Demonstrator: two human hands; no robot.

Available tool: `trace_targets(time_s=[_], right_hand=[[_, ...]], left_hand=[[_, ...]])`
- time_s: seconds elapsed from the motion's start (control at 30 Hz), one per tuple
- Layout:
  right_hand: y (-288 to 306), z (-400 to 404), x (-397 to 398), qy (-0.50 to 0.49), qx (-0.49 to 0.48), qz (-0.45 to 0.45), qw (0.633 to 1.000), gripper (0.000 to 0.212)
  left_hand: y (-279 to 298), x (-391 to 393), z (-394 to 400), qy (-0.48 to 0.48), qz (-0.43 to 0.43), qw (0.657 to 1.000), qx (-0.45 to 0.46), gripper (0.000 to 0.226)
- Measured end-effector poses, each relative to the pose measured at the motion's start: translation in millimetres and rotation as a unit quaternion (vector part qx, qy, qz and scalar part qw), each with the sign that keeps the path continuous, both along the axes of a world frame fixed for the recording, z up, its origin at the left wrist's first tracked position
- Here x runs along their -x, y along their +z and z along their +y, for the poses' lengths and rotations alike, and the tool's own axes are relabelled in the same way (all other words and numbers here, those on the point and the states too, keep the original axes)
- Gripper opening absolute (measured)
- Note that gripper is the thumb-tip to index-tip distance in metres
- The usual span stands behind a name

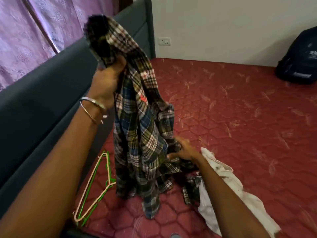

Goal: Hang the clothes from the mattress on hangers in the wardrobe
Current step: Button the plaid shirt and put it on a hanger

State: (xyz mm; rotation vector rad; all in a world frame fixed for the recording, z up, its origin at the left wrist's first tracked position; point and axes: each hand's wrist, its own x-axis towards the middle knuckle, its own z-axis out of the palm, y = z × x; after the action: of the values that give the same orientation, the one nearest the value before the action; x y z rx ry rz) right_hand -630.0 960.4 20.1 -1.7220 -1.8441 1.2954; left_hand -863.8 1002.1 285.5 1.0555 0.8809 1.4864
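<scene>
The left hand (109,78) is grasping the plaid shirt (137,121) up high, while the right hand (184,150) is pinching its lower cloth at 5 o'clock above the mattress (240,117).

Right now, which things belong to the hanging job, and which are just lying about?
Job: plaid shirt held up in the left hand; right hand at its lower part; white garment; pink hanger; green hanger.
Lying about: dark backpack; curtains.

The left arm is raised and stretched forward, two bangles (93,107) worn at its wrist; the left hand (106,79) is clenched round gathered cloth. The right arm is reached low and forward, the right hand (183,150) closed on cloth
</scene>
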Motion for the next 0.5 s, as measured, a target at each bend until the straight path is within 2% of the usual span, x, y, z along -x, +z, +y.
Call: trace_targets(time_s=[0.07, 0.13, 0.23, 0.3, 0.37, 0.4, 0.47, 0.5], right_hand=[[-3.5, 11.0, 20.7, -0.051, -0.079, -0.042, 0.995, 0.053], [16.7, 24.2, 18.4, -0.110, -0.133, -0.066, 0.983, 0.047], [79.2, 36.2, -22.2, -0.180, -0.229, -0.043, 0.956, 0.037], [129.7, 45.5, -55.9, -0.218, -0.296, -0.068, 0.927, 0.041], [185.6, 53.8, -73.3, -0.196, -0.343, -0.127, 0.910, 0.038], [214.5, 56.1, -72.0, -0.168, -0.357, -0.159, 0.905, 0.032], [263.8, 61.6, -60.3, -0.129, -0.371, -0.189, 0.900, 0.021], [282.8, 62.4, -50.7, -0.140, -0.360, -0.181, 0.905, 0.020]], left_hand=[[8.7, 12.0, 10.0, 0.030, 0.002, 0.999, -0.020, 0.009], [11.0, 36.3, 21.6, 0.063, 0.027, 0.997, -0.043, 0.007], [-9.0, 83.7, 39.8, 0.148, 0.190, 0.970, -0.020, 0.021], [-35.4, 103.1, 47.5, 0.178, 0.331, 0.923, 0.082, 0.042], [-58.5, 98.4, 47.9, 0.128, 0.447, 0.866, 0.183, 0.046], [-66.6, 87.5, 45.8, 0.090, 0.487, 0.848, 0.189, 0.051], [-68.4, 51.8, 44.5, 0.035, 0.515, 0.844, 0.148, 0.060], [-61.0, 31.3, 43.1, 0.023, 0.512, 0.852, 0.109, 0.054]])
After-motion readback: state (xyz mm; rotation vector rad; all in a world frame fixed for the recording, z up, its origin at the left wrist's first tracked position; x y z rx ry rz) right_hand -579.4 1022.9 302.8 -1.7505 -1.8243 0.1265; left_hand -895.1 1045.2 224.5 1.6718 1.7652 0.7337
